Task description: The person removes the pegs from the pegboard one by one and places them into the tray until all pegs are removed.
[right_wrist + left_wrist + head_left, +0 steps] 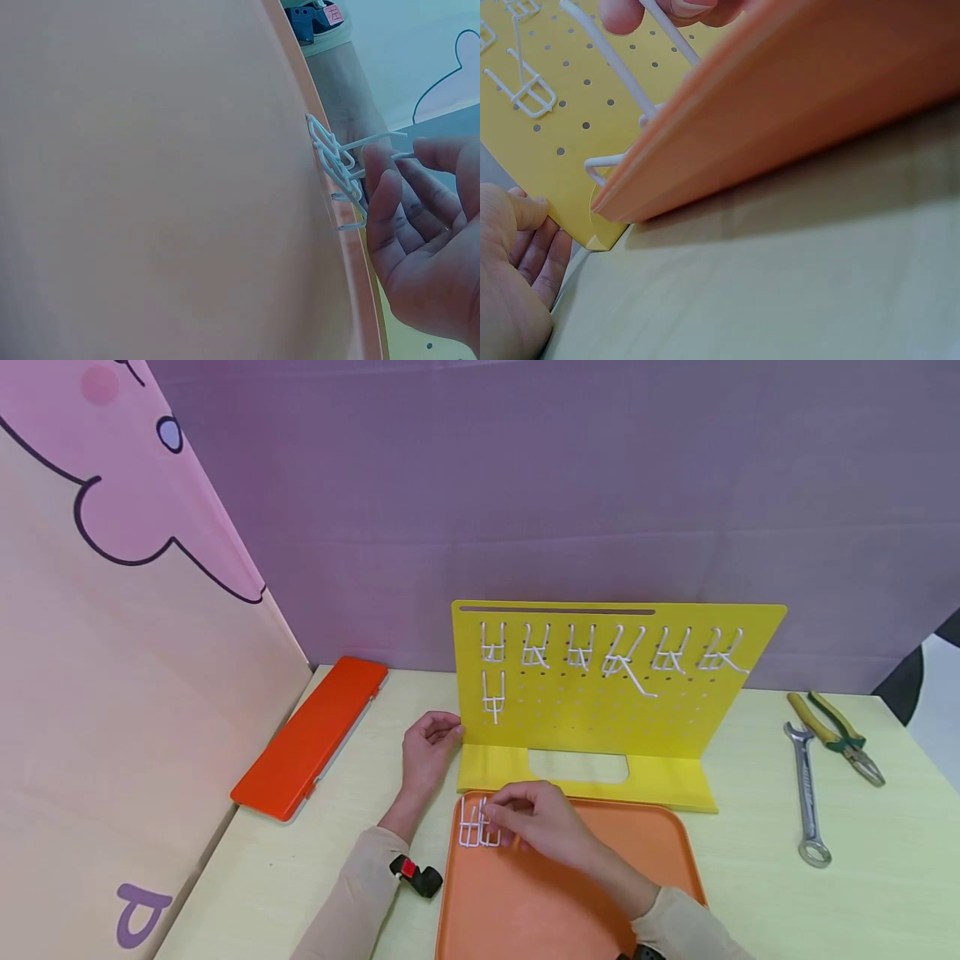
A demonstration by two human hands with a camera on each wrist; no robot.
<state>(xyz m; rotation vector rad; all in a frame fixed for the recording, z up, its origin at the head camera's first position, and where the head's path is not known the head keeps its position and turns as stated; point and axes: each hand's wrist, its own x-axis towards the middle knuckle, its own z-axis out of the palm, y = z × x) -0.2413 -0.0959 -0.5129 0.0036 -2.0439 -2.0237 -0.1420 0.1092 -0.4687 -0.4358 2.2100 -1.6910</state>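
A yellow pegboard (pixel 585 710) stands upright with several white wire hooks (pixel 492 703) on it, six across the top and one below at the left. My left hand (pixel 429 756) holds the board's left edge; in the left wrist view the thumb of that hand (pixel 514 262) is in front and its fingers are behind. Over the upper left of an orange tray (pixel 540 910), my right hand (pixel 551 827) pinches one white hook beside another (pixel 468 833). In the right wrist view, the pinched hook's prong reaches the fingertips of that hand (pixel 431 247).
A red case (pixel 315 735) lies at the left of the table. To the right of the board are a wrench (pixel 806 793) and pliers with yellow-green handles (pixel 836 735). A purple cloth (pixel 562 485) hangs behind. The tray touches or nearly touches the board's base.
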